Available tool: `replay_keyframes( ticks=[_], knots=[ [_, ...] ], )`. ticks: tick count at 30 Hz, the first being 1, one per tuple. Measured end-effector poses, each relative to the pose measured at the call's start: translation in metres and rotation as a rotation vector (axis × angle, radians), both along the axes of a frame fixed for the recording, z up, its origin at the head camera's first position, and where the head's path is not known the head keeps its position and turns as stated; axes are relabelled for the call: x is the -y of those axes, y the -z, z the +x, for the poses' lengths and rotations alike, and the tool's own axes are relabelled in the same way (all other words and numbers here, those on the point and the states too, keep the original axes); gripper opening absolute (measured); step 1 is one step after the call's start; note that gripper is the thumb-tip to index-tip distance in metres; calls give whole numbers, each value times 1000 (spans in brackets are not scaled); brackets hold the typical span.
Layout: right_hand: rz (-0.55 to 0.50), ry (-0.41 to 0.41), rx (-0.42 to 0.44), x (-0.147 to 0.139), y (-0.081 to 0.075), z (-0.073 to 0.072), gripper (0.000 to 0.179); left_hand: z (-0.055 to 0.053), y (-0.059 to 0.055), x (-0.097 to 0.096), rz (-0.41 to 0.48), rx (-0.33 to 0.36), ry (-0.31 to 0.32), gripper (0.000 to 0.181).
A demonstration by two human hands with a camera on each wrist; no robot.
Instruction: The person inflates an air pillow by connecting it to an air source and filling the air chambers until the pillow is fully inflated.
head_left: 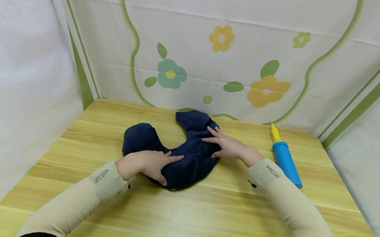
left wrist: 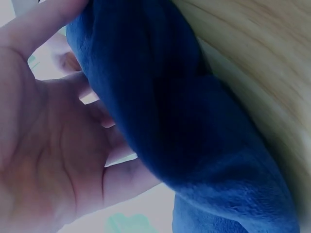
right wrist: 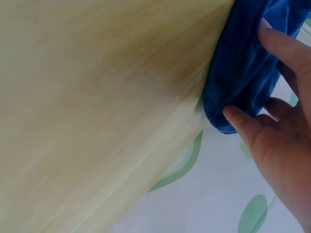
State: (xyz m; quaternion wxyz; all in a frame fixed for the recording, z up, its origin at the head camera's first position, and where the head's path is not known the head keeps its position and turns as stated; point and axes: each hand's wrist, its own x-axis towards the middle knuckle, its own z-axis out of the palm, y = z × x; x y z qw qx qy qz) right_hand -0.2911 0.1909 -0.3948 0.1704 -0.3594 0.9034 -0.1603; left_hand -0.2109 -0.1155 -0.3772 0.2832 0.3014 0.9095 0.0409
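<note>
A navy-blue, U-shaped neck pillow (head_left: 189, 167) of soft plush fabric lies on the wooden table, its opening facing the back left. Spread over its near-left part is my left hand (head_left: 150, 164), thumb toward me and fingers on the fabric. My right hand (head_left: 230, 144) rests on the right side with fingers apart. In the left wrist view the palm (left wrist: 53, 131) faces the wrinkled pillow (left wrist: 160, 97), its fingertips hidden behind it. From the right wrist, fingers (right wrist: 240, 121) touch the pillow's edge, where a long seam line runs.
On the right of the table (head_left: 201, 225) lies a blue hand pump (head_left: 287, 162) with a yellow nozzle (head_left: 275, 132) pointing to the back, close beside my right forearm. A white flower-printed cloth (head_left: 196, 51) hangs behind the table, with more white cloth at both sides.
</note>
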Motion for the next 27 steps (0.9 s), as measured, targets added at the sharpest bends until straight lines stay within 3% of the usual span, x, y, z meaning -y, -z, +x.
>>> replay_keyframes(
  ticks=[8,15,21,27],
  knots=[
    [8,-33,1,5,-2,-17,68,6,-1,-6,-11,-7,-11,97],
    [30,-15,-12,9,-3,-23,68,1,0,-16,-20,-40,-26,94],
    [51,-30,-87,8,1,-16,65,-1,-2,-12,-29,-45,-30,91],
    [52,-70,-162,4,1,-1,60,-3,-3,-4,47,-126,54,80]
  ],
)
